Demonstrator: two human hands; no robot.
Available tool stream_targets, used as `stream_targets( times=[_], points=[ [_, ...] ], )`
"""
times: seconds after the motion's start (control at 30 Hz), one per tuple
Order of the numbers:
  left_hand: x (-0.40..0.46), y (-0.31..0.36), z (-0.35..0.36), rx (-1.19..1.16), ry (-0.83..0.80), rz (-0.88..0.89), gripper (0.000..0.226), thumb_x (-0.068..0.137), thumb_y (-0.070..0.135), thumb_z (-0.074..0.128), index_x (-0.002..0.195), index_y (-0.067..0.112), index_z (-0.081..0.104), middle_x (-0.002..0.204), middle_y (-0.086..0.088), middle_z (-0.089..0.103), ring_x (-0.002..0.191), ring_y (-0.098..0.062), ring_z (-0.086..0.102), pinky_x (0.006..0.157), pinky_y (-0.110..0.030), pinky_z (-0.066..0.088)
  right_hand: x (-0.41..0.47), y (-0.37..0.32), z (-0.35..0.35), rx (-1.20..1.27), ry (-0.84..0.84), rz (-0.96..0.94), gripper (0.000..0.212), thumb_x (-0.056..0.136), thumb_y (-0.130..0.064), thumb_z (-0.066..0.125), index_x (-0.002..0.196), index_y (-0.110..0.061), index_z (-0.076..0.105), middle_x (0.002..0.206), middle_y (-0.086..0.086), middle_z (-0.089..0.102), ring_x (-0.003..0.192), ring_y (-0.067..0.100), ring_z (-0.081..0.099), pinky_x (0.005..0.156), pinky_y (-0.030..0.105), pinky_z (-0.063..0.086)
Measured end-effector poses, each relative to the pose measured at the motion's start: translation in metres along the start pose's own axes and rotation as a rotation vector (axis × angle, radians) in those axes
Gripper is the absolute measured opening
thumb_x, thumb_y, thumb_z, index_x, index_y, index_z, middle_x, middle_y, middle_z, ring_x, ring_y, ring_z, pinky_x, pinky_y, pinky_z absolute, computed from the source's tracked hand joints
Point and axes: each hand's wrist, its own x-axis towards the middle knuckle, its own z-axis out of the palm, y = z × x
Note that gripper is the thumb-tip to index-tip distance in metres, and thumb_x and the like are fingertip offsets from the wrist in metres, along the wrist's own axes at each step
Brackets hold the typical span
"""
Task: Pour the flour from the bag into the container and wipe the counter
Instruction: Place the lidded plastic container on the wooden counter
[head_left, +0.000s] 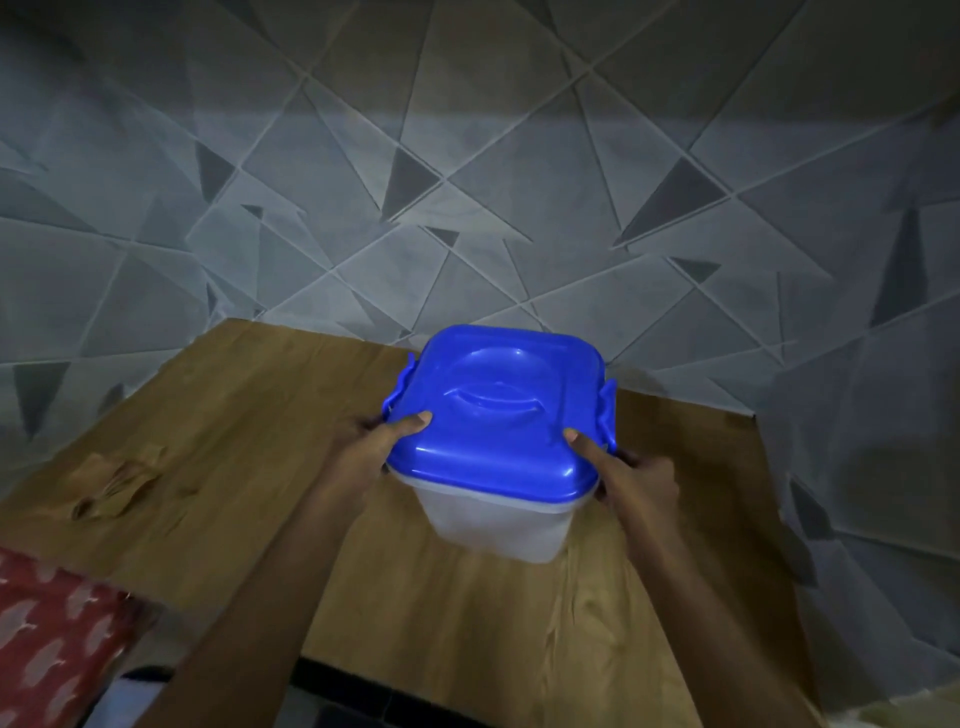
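Note:
A clear square plastic container (496, 525) with a blue clip-on lid (498, 410) stands near the middle of the wooden counter (249, 457). My left hand (371, 441) grips its left side, thumb resting on the lid's front left corner. My right hand (636, 480) grips the right side by the blue clip, thumb on the lid's front right corner. The lid is closed on the container. No flour bag and no cloth are in view.
The counter meets a grey wall (467, 182) with a triangle pattern at the back and right. A red patterned fabric (52, 639) lies below the counter's front left edge. A dark floor strip (337, 691) shows under the front edge.

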Motion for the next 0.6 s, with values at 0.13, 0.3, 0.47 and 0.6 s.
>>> stream_targets(
  times=[0.13,0.3,0.47,0.6],
  points=[
    [0.027,0.008,-0.004,0.027,-0.029,0.054,0.045,0.065,0.031,0.092,0.101,0.008,0.077,0.097,-0.003,0.079,0.093,-0.024,0.076,0.086,-0.044,0.061,0.011,-0.003,0.023,0.0,0.07,0.002,0.061,0.05,-0.067,0.088,0.071,-0.012,0.076,0.061,-0.001,0.07,0.063,0.019,0.066,0.059,0.03,0.049],
    [0.057,0.011,-0.02,0.138,-0.11,0.131,0.051,0.062,0.052,0.091,0.094,0.014,0.081,0.093,-0.003,0.08,0.091,-0.022,0.077,0.086,-0.048,0.061,0.011,-0.009,0.045,0.009,0.152,0.026,0.051,0.059,-0.06,0.089,0.074,-0.013,0.076,0.073,0.0,0.076,0.077,0.018,0.073,0.074,0.042,0.059],
    [0.068,0.015,-0.016,0.118,-0.162,0.179,0.042,0.069,0.045,0.089,0.093,0.013,0.08,0.091,-0.003,0.08,0.09,-0.022,0.076,0.079,-0.039,0.059,0.014,-0.01,0.055,0.071,0.199,-0.016,0.046,0.066,-0.055,0.087,0.074,-0.011,0.076,0.068,-0.002,0.075,0.07,0.014,0.07,0.062,0.03,0.051],
    [0.077,0.02,-0.009,0.143,-0.145,0.086,0.031,0.069,0.041,0.09,0.084,0.017,0.077,0.076,0.005,0.078,0.072,-0.01,0.075,0.066,-0.032,0.06,0.026,-0.012,0.055,0.04,0.2,-0.032,0.042,0.071,-0.053,0.084,0.074,-0.011,0.076,0.072,0.002,0.076,0.076,0.017,0.072,0.068,0.032,0.052]
  ],
)
